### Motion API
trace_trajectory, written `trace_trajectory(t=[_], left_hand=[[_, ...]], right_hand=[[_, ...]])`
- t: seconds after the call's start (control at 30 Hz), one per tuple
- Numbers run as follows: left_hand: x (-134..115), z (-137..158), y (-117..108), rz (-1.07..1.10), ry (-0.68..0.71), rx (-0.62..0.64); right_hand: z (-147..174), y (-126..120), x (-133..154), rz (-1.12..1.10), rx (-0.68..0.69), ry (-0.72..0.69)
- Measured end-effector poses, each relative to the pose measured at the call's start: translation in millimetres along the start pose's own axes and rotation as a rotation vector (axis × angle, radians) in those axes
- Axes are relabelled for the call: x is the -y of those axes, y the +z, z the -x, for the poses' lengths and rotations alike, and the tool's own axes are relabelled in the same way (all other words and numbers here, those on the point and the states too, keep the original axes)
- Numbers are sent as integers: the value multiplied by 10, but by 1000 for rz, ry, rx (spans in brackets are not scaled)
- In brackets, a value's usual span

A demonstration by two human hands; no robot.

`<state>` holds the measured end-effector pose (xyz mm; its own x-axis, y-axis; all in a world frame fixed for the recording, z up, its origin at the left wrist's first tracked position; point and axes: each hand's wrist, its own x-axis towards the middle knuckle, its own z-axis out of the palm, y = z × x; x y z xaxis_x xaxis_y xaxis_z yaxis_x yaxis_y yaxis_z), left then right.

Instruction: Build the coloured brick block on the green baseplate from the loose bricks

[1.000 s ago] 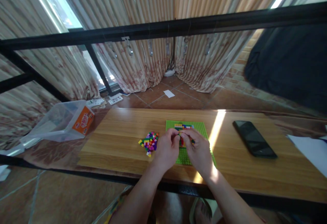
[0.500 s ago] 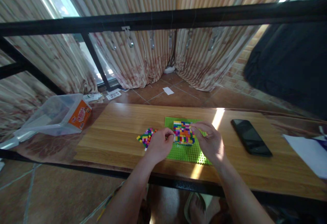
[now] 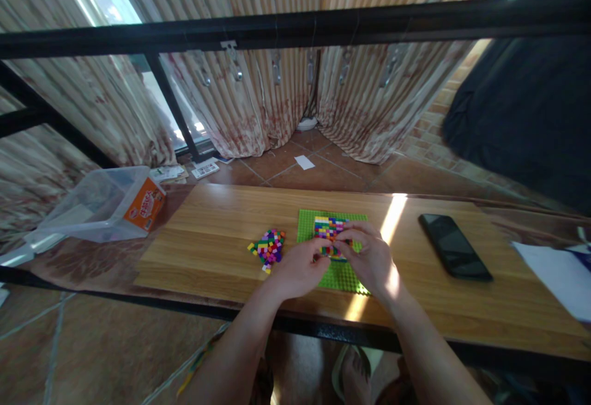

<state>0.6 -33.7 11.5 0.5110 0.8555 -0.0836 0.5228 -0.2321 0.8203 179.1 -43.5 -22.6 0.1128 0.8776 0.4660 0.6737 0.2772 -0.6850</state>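
Note:
A green studded baseplate (image 3: 344,279) lies on the wooden board, bearing a block of many-coloured toy bricks (image 3: 329,226). Over the front of that block my left hand (image 3: 302,266) is closed, thumb and forefinger pinched; whatever sits between them is too small or hidden to make out. My right hand (image 3: 369,257) reaches in from the other side, its fingers bent and closed, the tips close to those of the left. Its grip is also hidden. Left of the baseplate is a loose pile of small coloured bricks (image 3: 268,248).
A black phone (image 3: 455,247) lies at the right, with white paper (image 3: 554,276) beyond it. At the far left stands a clear plastic bin (image 3: 106,202) with an orange label. A black metal bar (image 3: 295,32) crosses ahead, small hooks hanging from it.
My left hand has moved right, from beside the loose pile to over the brick block. My right hand has shifted slightly left, so the fingertips now meet. More of the pile shows.

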Motion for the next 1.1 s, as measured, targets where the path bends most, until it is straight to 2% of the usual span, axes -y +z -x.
trace_trajectory(t=[0.13,0.5,1.1], left_hand=[[13,4,13,15,12,25],[7,0,26,-11,21,45],[-8,25,43,-15,25,19]], right_hand=[[-10,30,44,-29,-33,85],[-37,-35,40,-181,21,270],[-32,51,82,-259,-18,322]])
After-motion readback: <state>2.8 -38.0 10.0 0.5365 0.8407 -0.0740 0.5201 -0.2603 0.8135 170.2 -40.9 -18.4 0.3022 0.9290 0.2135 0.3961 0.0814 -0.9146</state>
